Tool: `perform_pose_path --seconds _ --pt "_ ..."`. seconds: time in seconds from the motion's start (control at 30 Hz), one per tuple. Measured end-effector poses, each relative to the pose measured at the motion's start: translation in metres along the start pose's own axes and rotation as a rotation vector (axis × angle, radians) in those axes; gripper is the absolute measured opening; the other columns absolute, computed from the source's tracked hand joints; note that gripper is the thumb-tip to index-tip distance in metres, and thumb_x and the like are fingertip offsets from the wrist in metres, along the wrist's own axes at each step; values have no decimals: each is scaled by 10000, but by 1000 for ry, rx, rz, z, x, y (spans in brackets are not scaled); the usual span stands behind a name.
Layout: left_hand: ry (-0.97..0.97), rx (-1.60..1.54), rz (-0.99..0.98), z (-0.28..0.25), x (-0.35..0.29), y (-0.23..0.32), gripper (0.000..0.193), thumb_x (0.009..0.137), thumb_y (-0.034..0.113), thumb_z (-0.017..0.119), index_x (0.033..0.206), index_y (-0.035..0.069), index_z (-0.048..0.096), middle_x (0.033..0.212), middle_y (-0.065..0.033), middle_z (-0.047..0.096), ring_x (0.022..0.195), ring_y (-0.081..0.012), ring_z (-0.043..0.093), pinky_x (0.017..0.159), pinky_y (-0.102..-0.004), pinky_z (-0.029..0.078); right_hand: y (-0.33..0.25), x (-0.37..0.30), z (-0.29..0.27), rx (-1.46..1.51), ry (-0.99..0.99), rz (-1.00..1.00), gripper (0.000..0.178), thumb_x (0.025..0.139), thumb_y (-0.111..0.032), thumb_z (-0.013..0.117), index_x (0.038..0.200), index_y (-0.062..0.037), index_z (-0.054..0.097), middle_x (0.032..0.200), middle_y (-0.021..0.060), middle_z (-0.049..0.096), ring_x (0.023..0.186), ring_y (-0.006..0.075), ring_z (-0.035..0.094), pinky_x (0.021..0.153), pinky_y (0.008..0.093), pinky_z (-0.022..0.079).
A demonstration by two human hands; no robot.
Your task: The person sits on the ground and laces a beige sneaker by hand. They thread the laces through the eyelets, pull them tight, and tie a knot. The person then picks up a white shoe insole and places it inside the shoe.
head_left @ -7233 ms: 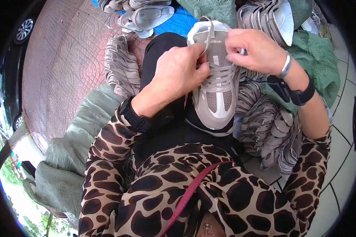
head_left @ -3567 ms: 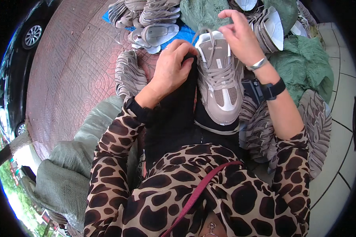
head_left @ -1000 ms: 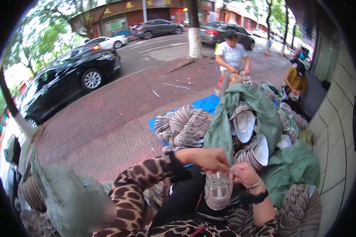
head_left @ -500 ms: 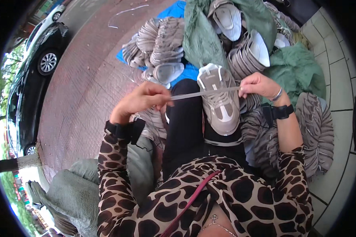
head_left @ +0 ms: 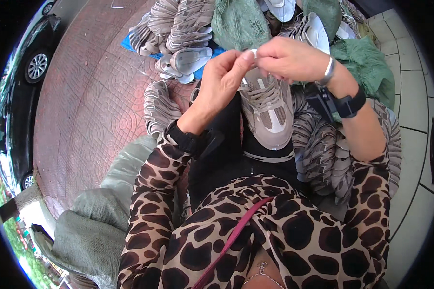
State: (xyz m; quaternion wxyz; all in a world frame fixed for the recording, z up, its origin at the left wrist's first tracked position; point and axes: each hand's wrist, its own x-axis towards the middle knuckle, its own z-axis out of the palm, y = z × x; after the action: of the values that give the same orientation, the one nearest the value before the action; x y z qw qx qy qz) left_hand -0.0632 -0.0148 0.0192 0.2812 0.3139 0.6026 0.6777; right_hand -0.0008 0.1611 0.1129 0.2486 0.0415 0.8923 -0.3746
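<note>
A person in a spotted top pinches a small pale piece point(head_left: 254, 52), mostly hidden by fingers, between the left hand point(head_left: 220, 74) and right hand point(head_left: 291, 58) at the far end of a taupe-and-white laced shoe point(head_left: 270, 118), which rests toe-inward on black trousers point(head_left: 217, 139). Stacked taupe shoe uppers point(head_left: 323, 149) crowd the shoe's right; another stack point(head_left: 158, 110) stands to its left. Beyond the shoe slumps a green sack point(head_left: 241, 26). Well left of the shoe, past red paving point(head_left: 91, 82), sits a black car point(head_left: 21, 106); pale tiles point(head_left: 412, 108) stretch to its far right.
</note>
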Motion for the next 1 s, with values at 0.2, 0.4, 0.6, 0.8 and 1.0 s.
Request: perform_pose_path --seconds 0.2,0.4,0.6,0.8,1.0 --pt "-150 -75 -118 -5 5 -10 171 939 191 664 900 29 704 737 74 578 688 0 453 580 -179 338 29 2 20 260 145 -1 252 905 -236 549 821 -25 659 657 19 611 537 70 565 482 221 474" --pt "37 -12 -9 0 8 -20 127 888 142 718 910 17 724 789 46 650 691 -14 522 599 -171 407 46 4 28 388 280 -48 239 941 -232 566 881 -32 682 706 26 646 571 71 597 484 202 487" --pt "144 315 -181 8 -13 -56 121 860 112 735 916 4 728 714 54 637 642 -14 510 550 -192 407 63 -11 56 743 301 120 274 967 -214 535 1071 16 642 769 70 663 566 92 604 454 218 499" --pt "168 646 -177 21 -24 -49 185 817 245 718 885 74 728 592 -14 583 528 -83 524 512 -278 418 67 -28 102 904 253 221 504 979 -168 500 1399 67 350 852 133 665 548 110 608 419 209 480" --pt "133 630 -201 21 -17 -56 158 811 218 699 862 70 718 672 -55 651 611 -182 613 574 -321 471 79 -21 112 1418 297 95 325 954 -148 549 1213 40 488 804 79 624 552 116 588 446 263 497"
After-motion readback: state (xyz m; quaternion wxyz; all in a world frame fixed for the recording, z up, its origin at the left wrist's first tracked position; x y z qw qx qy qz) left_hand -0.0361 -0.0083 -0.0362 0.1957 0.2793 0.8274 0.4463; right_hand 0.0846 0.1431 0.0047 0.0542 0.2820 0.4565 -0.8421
